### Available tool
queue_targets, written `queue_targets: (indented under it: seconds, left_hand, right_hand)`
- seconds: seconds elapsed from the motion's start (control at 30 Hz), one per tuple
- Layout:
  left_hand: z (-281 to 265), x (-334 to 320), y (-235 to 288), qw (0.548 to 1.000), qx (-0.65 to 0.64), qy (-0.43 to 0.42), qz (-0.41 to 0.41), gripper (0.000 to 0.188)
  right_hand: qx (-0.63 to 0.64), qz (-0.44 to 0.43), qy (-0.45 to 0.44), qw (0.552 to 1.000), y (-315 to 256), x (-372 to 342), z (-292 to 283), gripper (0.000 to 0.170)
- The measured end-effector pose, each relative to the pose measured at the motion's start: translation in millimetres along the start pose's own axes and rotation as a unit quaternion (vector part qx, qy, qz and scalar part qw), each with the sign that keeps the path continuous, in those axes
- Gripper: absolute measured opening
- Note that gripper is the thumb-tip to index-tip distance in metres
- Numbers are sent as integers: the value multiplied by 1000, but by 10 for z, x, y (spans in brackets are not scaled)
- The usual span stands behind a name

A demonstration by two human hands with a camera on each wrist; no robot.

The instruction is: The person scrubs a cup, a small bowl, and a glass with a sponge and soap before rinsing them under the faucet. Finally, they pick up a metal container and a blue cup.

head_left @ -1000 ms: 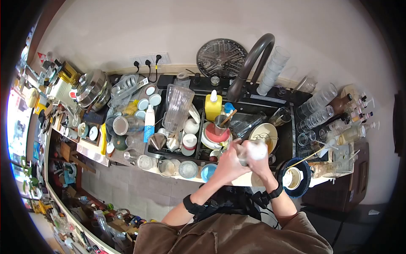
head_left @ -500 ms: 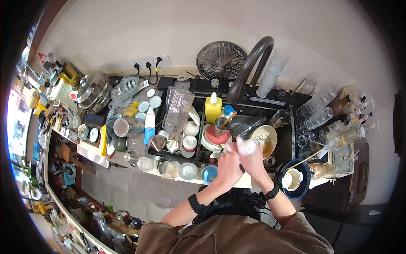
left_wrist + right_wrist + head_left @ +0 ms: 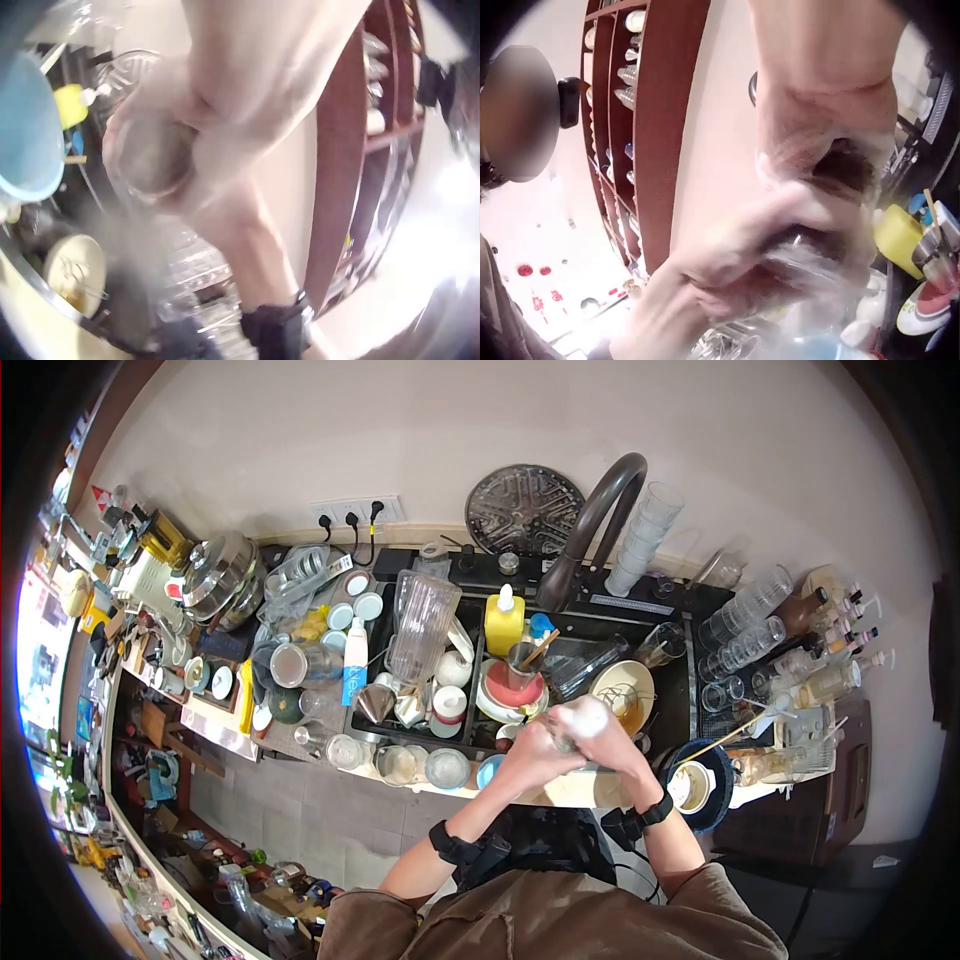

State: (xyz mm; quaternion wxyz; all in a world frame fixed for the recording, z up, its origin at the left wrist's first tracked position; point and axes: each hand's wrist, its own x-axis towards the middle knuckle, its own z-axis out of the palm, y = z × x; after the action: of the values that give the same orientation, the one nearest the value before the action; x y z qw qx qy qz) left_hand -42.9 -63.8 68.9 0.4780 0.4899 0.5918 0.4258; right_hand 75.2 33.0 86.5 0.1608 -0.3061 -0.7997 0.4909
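Observation:
Above the sink's front edge, both hands are close together around a clear glass, seen as a round, blurred end (image 3: 156,159) in the left wrist view. My left hand (image 3: 543,752) grips it from the left side, its fingers blurred in the right wrist view. The right hand (image 3: 602,738) is curled round the glass from the other side, with white foam (image 3: 583,717) over its top. Between the hands, shiny glass (image 3: 802,251) shows in the right wrist view. Whether anything is inside the glass cannot be told.
The black sink holds a yellow bottle (image 3: 504,622), a red bowl (image 3: 513,684) and a cream bowl (image 3: 622,692) with a whisk. A dark faucet (image 3: 600,525) arches behind. Jars line the front edge; stacked glasses (image 3: 645,538) stand behind right.
The two hands have shifted and turned slightly against each other around the glass, staying over the sink's front edge. The foam on the right hand has moved a little.

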Motion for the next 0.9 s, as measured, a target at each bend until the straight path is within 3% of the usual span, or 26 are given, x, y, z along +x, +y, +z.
queue_targets:
  seconds: [0.03, 0.07, 0.1, 0.13, 0.17, 0.23, 0.27, 0.3, 0.33, 0.37, 0.4, 0.5, 0.53, 0.57, 0.6, 0.63, 0.67, 0.77, 0.8, 0.9]
  left_hand:
    - [58, -46, 84, 995, 80, 61, -20, 50]
    - [118, -91, 204, 979, 160, 122, -39, 52]
    - [146, -96, 276, 952, 238, 183, -54, 53]
    - [118, -93, 248, 960, 220, 167, -40, 49]
    - [96, -89, 203, 967, 200, 156, -23, 57]
    - [56, -96, 94, 979, 157, 130, 8, 72]
    - [9, -118, 53, 986, 109, 124, 8, 64]
    - [-48, -116, 20, 997, -37, 59, -37, 60]
    - [-112, -103, -11, 980, -182, -7, -82, 55]
    - [-178, -93, -51, 936, -321, -71, -127, 51]
    - [-249, -93, -115, 859, -453, -129, -200, 42]
    - [-215, -124, -242, 826, -512, -135, -193, 40]
    - [-217, -134, -176, 859, -454, -129, -199, 44]
    - [-210, -122, -141, 935, -306, -106, -144, 48]
    - [-187, -96, -109, 982, -149, -80, -82, 51]
    - [-160, -83, -5, 998, 11, -51, -17, 55]
    - [-87, -128, 155, 994, 98, 27, 42, 53]
    - [128, -139, 262, 956, 245, 161, -36, 46]
    - [154, -142, 261, 955, 247, 158, -33, 41]
    - [164, -124, 204, 967, 221, 110, -53, 60]
  right_hand:
    - [-56, 2, -23, 998, -6, 9, 39, 34]
    - [-28, -24, 52, 998, -69, -16, 127, 38]
    - [-35, -2, 60, 998, -162, -26, 146, 33]
    - [-42, 21, 69, 996, -255, -40, 142, 28]
    - [-48, 47, 80, 995, -305, -55, 145, 24]
    - [-61, 15, 69, 996, -263, -54, 136, 21]
    - [-44, -7, 61, 997, -203, -47, 129, 21]
    - [-26, -30, 52, 998, -170, -50, 121, 20]
    - [10, -37, 54, 998, -167, -61, 108, 22]
    - [46, -45, 54, 996, -166, -66, 97, 24]
    - [83, -55, 55, 994, -198, -62, 85, 26]
    - [165, -29, 19, 986, -293, -109, 68, 28]
    - [159, -24, -17, 987, -186, -93, 82, 28]
    - [152, -20, -52, 987, -94, -78, 97, 28]
    - [57, -79, -80, 992, -49, -57, 106, 25]
    - [30, -52, -42, 997, -94, -77, 126, 26]
    - [4, -26, -4, 1000, -189, -104, 159, 26]
    - [-27, 37, 80, 996, -289, -149, 218, 28]
    - [-32, 52, 90, 994, -261, -166, 238, 27]
    - [-57, 48, 98, 992, -213, -235, 228, 23]
